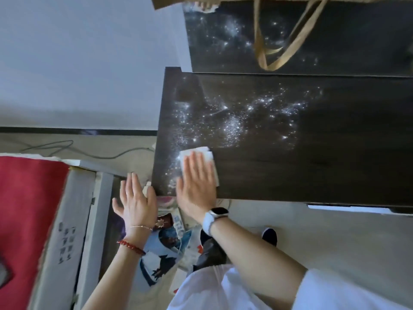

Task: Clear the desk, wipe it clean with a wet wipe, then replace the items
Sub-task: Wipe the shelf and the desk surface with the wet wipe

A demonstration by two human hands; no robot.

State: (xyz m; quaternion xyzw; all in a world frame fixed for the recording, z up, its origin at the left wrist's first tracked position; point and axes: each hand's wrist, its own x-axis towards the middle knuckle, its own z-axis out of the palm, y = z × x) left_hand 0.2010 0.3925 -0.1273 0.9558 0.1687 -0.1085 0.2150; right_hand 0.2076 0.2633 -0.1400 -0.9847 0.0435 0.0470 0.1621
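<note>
Box [73, 220] with a red cloth [26, 209] sits far left; beside it I see the left hand [136, 200] spread flat, holding nothing, at the desk's [290, 171] near-left corner. Further right, the right hand [196, 182] presses straight fingers on the wipe [210, 156], which lies on the wet, speckled desk near its left edge.

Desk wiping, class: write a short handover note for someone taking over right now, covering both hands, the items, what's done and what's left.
Right hand: flat, pressing the wet wipe on the desk near its left front corner.
Left hand: open, off the desk's left edge, holding nothing.
Items: cleared; a pile lies on the floor beside the desk.
Done: clearing; droplets show the far part is wiped.
Left: finish wiping, replace the items.
</note>
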